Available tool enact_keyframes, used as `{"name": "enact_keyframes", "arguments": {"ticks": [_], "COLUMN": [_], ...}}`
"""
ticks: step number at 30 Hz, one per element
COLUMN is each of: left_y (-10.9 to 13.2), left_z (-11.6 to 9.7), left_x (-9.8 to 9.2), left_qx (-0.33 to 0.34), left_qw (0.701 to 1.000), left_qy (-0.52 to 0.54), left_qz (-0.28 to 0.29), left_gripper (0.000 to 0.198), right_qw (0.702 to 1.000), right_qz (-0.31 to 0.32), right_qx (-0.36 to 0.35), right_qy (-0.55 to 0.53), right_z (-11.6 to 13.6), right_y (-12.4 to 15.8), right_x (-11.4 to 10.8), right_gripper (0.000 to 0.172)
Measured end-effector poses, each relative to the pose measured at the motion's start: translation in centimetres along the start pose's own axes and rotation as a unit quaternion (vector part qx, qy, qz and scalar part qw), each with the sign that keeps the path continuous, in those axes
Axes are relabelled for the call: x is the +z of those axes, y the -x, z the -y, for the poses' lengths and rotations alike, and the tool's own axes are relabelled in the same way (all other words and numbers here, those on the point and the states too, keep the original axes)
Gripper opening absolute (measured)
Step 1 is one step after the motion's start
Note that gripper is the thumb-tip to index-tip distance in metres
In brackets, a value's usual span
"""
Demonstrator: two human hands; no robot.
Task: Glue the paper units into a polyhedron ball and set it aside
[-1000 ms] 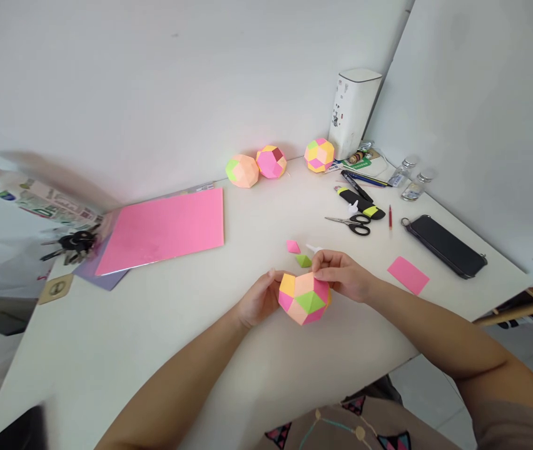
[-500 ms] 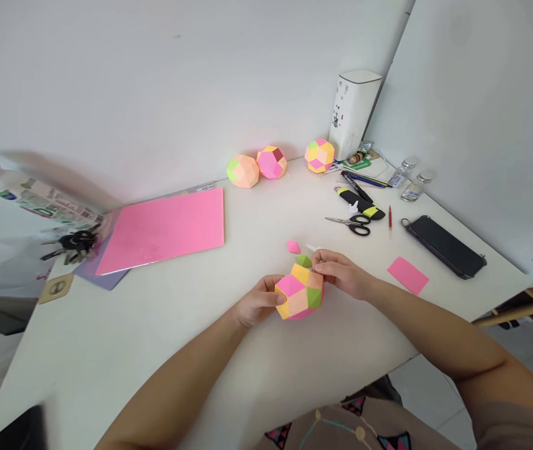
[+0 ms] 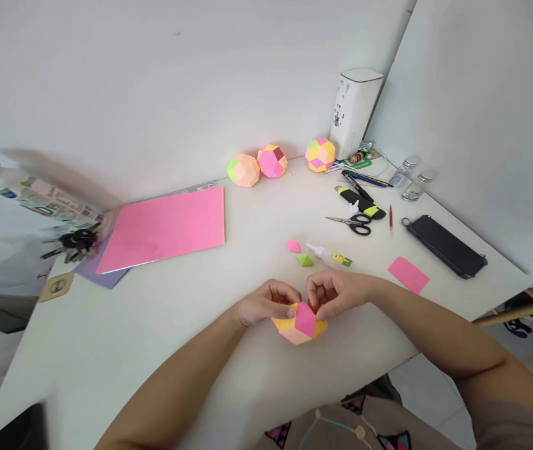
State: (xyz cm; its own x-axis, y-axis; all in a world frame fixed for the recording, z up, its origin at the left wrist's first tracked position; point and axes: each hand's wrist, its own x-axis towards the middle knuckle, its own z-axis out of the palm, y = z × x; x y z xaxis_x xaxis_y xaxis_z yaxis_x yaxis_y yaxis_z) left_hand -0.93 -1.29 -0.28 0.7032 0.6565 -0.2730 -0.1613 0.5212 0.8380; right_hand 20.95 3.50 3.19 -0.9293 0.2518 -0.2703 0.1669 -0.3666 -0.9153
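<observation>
A many-sided paper ball (image 3: 304,320) of pink, yellow and peach facets is between both hands, low over the white table. My left hand (image 3: 269,303) is closed on its left side, thumb on a yellow facet. At the upper right edge, my right hand (image 3: 341,294) pinches the ball between thumb and curled fingers; some fingertips are hidden behind it. Just beyond the hands lie a small folded pink paper piece (image 3: 293,246), a green paper piece (image 3: 304,259) and a glue bottle (image 3: 331,255) with a white nozzle.
Three finished-looking paper balls (image 3: 272,162) sit along the wall. Scissors (image 3: 360,224), a cutter (image 3: 360,202) and a phone (image 3: 445,245) are to the right, near a pink paper slip (image 3: 408,275). Pink sheets (image 3: 167,228) and keys (image 3: 77,240) lie left.
Both hands have brought the paper ball nearer to my body and turned it, so a pink facet now faces up. The glue bottle, earlier mostly covered by my right hand, is in view.
</observation>
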Motion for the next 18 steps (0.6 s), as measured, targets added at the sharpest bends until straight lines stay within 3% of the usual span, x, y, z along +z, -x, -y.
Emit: {"name": "enact_keyframes", "arguments": {"ticks": [1,3,5,7,9,12,15,18], "left_y": [0.0,0.1,0.1,0.1,0.0,-0.1,-0.1,-0.1], "left_z": [-0.1,-0.2,-0.3,-0.3,-0.4,-0.4,-0.4,-0.4], "left_x": [0.0,0.1,0.1,0.2,0.2,0.3,0.4,0.4], "left_qx": [0.001,0.0,0.003,0.01,0.014,0.01,0.007,0.008], "left_qw": [1.0,1.0,1.0,0.999,0.999,0.999,0.998,0.998], "left_qy": [-0.004,-0.016,-0.027,-0.034,-0.039,-0.051,-0.055,-0.056], "left_qz": [0.003,0.009,0.016,0.023,0.024,0.016,0.01,0.009], "left_gripper": [0.023,0.021,0.02,0.019,0.02,0.022,0.024,0.025], "right_qw": [1.0,0.987,0.934,0.857,0.807,0.773,0.751,0.749], "right_qz": [-0.016,-0.111,-0.242,-0.313,-0.31,-0.294,-0.319,-0.372], "right_qx": [-0.008,-0.049,-0.111,-0.165,-0.198,-0.202,-0.19,-0.168], "right_qy": [0.024,0.107,0.238,0.374,0.462,0.524,0.545,0.522], "right_z": [0.0,-0.1,-0.5,-1.0,-1.5,-2.2,-2.4,-2.1], "right_y": [-0.1,-0.3,-0.7,-1.0,-1.3,-1.4,-1.4,-1.4], "right_x": [0.1,0.1,0.0,-0.3,-0.4,-0.4,-0.3,-0.3], "right_gripper": [0.024,0.021,0.019,0.015,0.011,0.01,0.011,0.013]}}
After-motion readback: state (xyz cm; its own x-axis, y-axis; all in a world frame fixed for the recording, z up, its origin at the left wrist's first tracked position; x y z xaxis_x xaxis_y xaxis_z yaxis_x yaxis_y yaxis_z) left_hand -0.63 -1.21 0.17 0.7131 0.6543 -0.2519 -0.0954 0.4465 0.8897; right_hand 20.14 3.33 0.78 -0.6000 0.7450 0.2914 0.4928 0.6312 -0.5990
